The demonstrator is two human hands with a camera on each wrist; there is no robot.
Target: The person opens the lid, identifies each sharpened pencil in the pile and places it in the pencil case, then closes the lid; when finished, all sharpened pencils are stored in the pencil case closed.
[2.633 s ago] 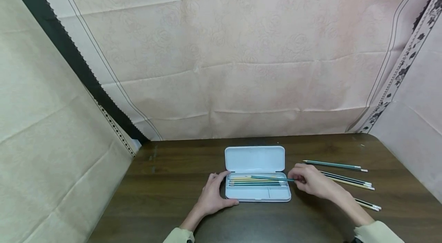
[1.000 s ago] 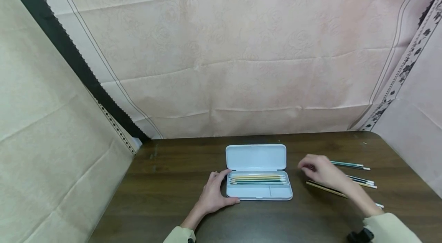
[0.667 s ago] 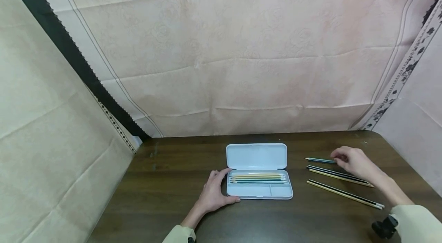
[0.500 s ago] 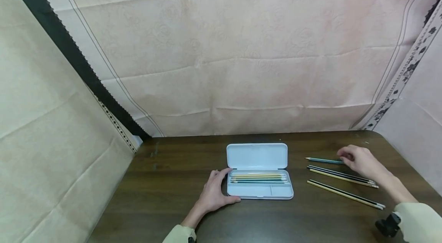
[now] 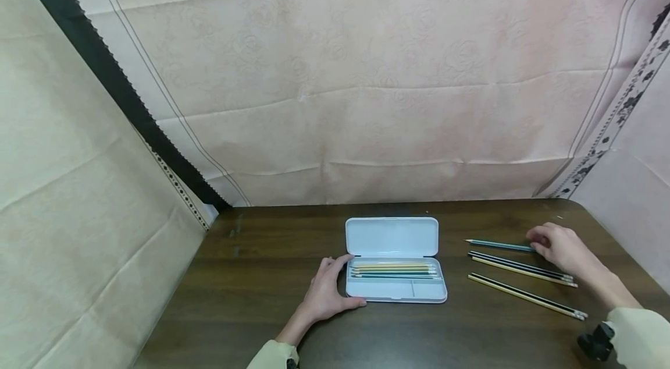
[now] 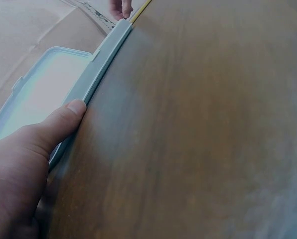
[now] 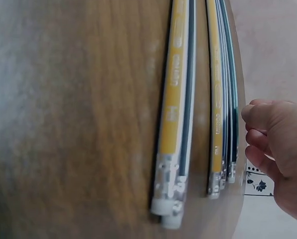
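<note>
A pale blue pencil case lies with its lid raised on the brown table, several pencils in its long compartment. My left hand grips the case's left end, thumb along the front edge and fingers at the back. To the right of the case, my right hand is at the eraser end of a teal pencil, fingers loosely bent. In the right wrist view its fingertips are beside the green pencil, with nothing visible between them; contact is unclear.
Black and yellow pencils lie below the teal one, with another black and yellow pair nearer the front. Patterned cloth hangs behind the table and at both sides. A black strap device is on the right wrist.
My right hand was carrying a teal pencil over the case, then came away from it and moved right along the teal pencil on the table. My left hand has stayed on the case.
</note>
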